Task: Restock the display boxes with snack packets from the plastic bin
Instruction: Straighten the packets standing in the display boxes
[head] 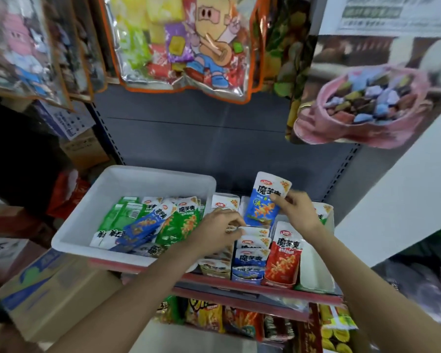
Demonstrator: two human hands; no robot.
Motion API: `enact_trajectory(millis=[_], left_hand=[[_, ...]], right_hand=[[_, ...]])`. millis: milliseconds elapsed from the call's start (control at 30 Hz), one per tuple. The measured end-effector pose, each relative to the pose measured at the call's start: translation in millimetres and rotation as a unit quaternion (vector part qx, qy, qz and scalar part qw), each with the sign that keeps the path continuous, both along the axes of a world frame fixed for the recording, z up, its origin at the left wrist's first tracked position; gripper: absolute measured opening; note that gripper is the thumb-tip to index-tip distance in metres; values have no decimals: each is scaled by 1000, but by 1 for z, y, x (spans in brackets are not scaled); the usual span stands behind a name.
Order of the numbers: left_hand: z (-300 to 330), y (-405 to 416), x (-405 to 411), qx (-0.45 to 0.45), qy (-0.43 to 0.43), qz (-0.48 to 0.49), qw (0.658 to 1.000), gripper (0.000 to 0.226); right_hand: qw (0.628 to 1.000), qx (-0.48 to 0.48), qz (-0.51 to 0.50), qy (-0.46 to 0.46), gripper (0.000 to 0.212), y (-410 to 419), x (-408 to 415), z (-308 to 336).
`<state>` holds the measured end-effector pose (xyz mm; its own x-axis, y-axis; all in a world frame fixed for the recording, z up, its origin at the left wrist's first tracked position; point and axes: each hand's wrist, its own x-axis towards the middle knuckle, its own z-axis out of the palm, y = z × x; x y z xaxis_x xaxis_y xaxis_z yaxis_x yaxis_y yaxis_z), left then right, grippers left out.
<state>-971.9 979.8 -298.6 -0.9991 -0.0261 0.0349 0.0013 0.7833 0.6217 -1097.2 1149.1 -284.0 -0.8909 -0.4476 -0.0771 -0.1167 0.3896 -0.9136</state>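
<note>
At the far left stand brown cardboard cartons [49,289], one with blue print, below the level of the shelf. Next to them, on the red-edged shop shelf [239,284], sits the white rectangular plastic bin [87,215]. Inside the bin lie many flat snack packets in a loose pile: green packets [120,215] at the left, a blue packet [143,225] lying across the middle, and a green and white packet [183,222] toward the right wall.

The left hand [217,230] reaches over the right edge of the bin to the display boxes. Its fingers are curled and touch the white tops of the packets at the back of the blue row; I cannot tell if they really pinch one packet or only press on them.

To the right of the bin stand the open cardboard display boxes [250,273], side by side. One holds blue and white packets [251,261] standing upright in a row, the next holds red and white packets [285,261], also upright.

The right hand [295,212] holds a single blue and white snack packet [265,202] by its right edge, thumb in front and fingers behind, in a narrow pinch. This packet is upright, raised above the back of the blue row.

Above hang big clear bags of mixed sweets [183,44] with a cartoon pig.
</note>
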Motion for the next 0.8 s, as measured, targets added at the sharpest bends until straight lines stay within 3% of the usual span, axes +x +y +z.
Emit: enact_trajectory(millis=[167, 267, 367, 433, 567, 800], left_hand=[[-2, -1, -2, -2, -5, 4, 1000, 13], [-1, -1, -1, -12, -8, 6, 1000, 15], [-1, -3, 1, -8, -12, 7, 1000, 16], [0, -4, 2, -9, -14, 5, 1000, 18], [2, -5, 5, 3, -20, 18, 1000, 24], [-1, -12, 8, 61, 2, 39, 997, 21]], right_hand=[[987, 123, 101, 11, 39, -5, 4, 2], [985, 145, 92, 30, 45, -10, 4, 2], [959, 244, 136, 38, 38, -12, 5, 0], [953, 255, 159, 43, 13, -13, 6, 2], [963, 207, 141, 99, 19, -22, 9, 10], [920, 337, 169, 110, 16, -36, 12, 10]])
